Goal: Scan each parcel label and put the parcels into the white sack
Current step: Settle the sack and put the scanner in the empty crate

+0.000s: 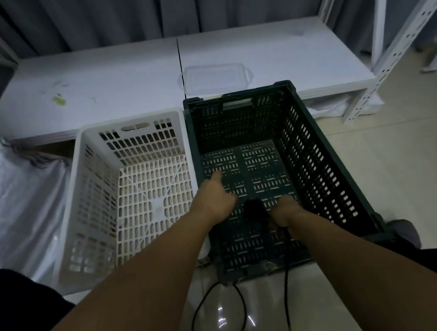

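My right hand (285,212) grips a black handheld scanner (255,210) low inside the dark green crate (319,153); the scanner's black cable (287,280) trails over the crate's near wall onto the floor. My left hand (213,198) hangs over the same crate with its index finger stretched toward the crate floor, holding nothing. No parcel shows in either crate. The white sack (5,195) bulges at the far left, beside the white crate (84,197).
A low white platform (120,75) runs behind both crates, with a clear plastic lid (215,77) lying on it. White perforated shelf posts (390,58) rise at the right. The tiled floor (389,173) is bare at the right. Grey curtains hang at the back.
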